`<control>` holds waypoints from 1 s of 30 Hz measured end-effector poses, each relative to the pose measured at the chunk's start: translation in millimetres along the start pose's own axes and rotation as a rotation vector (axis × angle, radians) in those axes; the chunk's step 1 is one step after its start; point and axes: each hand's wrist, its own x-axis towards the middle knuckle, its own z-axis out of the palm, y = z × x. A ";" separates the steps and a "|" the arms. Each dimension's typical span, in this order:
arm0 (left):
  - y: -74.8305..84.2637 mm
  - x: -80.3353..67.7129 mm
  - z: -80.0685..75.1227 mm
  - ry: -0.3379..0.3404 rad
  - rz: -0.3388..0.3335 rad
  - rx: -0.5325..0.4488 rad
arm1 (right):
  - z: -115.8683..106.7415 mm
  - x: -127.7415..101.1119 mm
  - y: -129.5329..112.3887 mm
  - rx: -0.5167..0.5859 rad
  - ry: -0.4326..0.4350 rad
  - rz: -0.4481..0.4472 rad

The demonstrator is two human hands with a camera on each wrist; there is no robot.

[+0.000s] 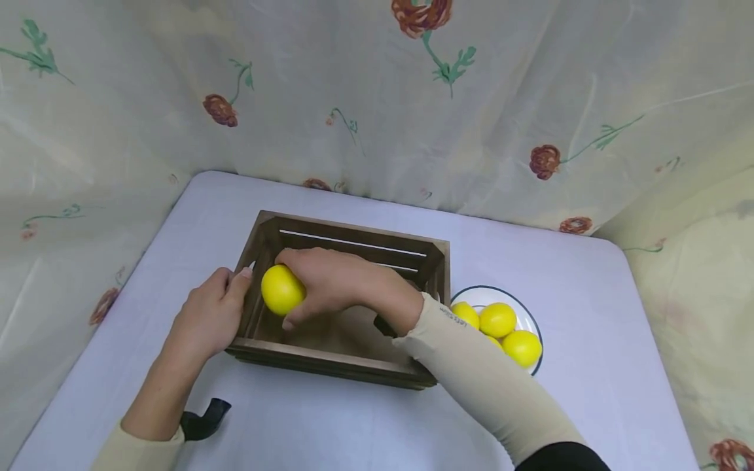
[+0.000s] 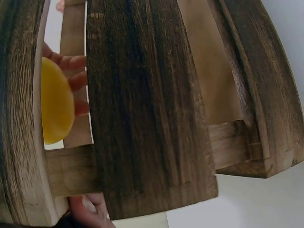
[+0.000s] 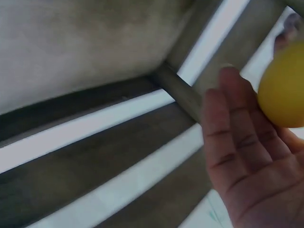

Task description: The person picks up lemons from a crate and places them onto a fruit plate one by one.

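A slatted brown wooden crate (image 1: 330, 356) stands on the white-covered table. My left hand (image 1: 206, 314) grips its left end, the thumb over the rim; in the left wrist view, slats hide most of that hand. Inside the crate, near that same end, my right hand (image 1: 336, 278) holds a yellow lemon (image 1: 281, 290) between fingers and thumb, above the crate floor. The right wrist view shows the lemon (image 3: 285, 88) against the fingers, with the slatted walls beyond. Through a gap between slats, the left wrist view shows the lemon (image 2: 57, 102) and several right fingertips.
A white plate (image 1: 526, 313) with a dark rim stands right of the crate, bearing several lemons (image 1: 521, 348). My right forearm partly covers it. A black curved piece (image 1: 206, 420) is beside my left wrist. Flowered curtains (image 1: 377, 98) hang behind the table.
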 end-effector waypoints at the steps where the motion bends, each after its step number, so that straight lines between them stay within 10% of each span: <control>1: 0.0 0.1 -0.1 0.000 0.001 -0.002 | -1.4 -0.7 -0.5 -0.009 0.008 0.003; 30: 1.2 2.2 -1.3 -0.018 0.002 0.080 | -33.4 -100.7 -18.9 -0.156 0.103 0.131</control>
